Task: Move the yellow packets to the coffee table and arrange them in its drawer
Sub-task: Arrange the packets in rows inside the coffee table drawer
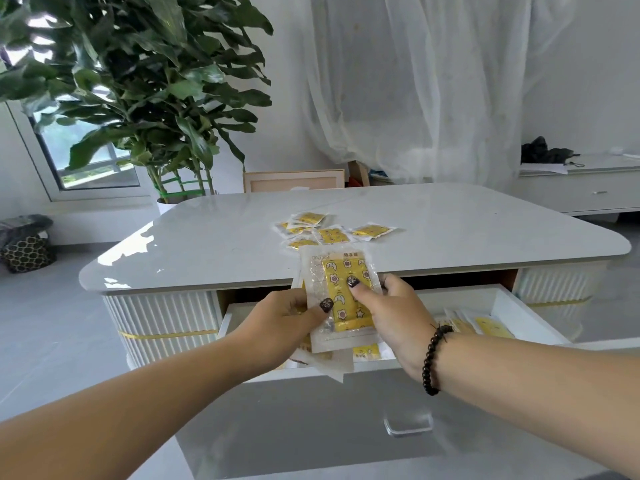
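Yellow packets (341, 299) | gripped by left hand (289, 318) and right hand (394, 310) | above open drawer (519, 306)

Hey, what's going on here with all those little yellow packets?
A person is sorting yellow packets into the open drawer of a white coffee table. Both hands hold a small stack of packets above the drawer, the left hand and right hand each pinching it with a thumb on top. Some packets already lie in the drawer, and a loose cluster waits on the tabletop.
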The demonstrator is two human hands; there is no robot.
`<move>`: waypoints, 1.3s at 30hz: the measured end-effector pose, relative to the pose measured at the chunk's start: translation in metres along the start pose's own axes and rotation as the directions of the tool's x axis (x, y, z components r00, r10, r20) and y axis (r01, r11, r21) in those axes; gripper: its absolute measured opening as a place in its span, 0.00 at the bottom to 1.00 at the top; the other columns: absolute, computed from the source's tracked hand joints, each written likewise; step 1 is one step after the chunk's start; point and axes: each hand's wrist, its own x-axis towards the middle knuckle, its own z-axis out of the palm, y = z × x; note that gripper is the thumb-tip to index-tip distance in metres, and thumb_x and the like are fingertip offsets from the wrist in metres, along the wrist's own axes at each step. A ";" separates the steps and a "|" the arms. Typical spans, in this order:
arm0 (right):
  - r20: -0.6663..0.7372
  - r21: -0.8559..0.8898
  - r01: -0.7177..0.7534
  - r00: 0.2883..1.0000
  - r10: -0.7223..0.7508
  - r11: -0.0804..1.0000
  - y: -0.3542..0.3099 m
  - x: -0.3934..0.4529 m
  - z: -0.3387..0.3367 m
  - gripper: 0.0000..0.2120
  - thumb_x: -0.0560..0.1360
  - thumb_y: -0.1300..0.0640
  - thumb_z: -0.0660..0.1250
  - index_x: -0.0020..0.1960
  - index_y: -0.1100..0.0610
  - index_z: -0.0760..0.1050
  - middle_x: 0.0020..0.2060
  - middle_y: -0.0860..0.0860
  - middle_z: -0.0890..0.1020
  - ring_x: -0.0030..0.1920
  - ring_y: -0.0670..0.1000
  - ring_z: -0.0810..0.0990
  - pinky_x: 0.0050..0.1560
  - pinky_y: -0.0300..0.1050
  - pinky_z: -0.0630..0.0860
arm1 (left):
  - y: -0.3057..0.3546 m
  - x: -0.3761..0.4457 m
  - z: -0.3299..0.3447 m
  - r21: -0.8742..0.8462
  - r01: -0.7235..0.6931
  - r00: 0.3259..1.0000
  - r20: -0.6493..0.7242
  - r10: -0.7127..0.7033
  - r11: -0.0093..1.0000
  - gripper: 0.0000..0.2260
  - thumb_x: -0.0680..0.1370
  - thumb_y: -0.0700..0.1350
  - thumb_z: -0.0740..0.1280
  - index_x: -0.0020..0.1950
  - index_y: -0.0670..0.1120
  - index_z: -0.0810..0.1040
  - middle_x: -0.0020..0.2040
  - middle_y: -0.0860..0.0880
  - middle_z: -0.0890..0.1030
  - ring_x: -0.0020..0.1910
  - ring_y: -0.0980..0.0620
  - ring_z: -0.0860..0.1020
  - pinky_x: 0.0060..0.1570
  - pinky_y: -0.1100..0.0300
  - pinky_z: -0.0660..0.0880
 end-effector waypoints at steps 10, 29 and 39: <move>0.057 -0.098 0.039 0.998 -0.033 0.994 0.020 0.007 -0.016 0.16 0.75 0.49 0.65 0.53 0.62 0.75 0.52 0.64 0.80 0.52 0.64 0.80 0.56 0.62 0.76 | -0.017 0.011 0.015 0.105 0.032 0.997 0.060 -0.039 0.994 0.11 0.79 0.54 0.64 0.49 0.51 0.84 0.46 0.51 0.86 0.47 0.53 0.83 0.56 0.51 0.79; -0.045 -0.765 -0.342 0.873 0.486 0.545 0.080 0.168 -0.170 0.10 0.74 0.55 0.70 0.41 0.62 0.76 0.41 0.58 0.80 0.41 0.57 0.79 0.45 0.50 0.79 | -0.058 0.113 0.076 0.575 -0.517 0.849 0.247 0.468 0.634 0.10 0.76 0.46 0.59 0.55 0.56 0.73 0.51 0.57 0.69 0.39 0.47 0.77 0.35 0.53 0.77; -0.070 -0.450 -0.587 0.774 0.629 0.673 0.160 0.200 -0.180 0.30 0.63 0.58 0.78 0.61 0.66 0.74 0.62 0.59 0.77 0.63 0.59 0.75 0.66 0.58 0.70 | -0.072 0.138 0.072 0.255 -0.166 0.985 0.081 0.150 0.953 0.14 0.77 0.38 0.67 0.45 0.60 0.80 0.50 0.57 0.79 0.49 0.56 0.78 0.49 0.57 0.77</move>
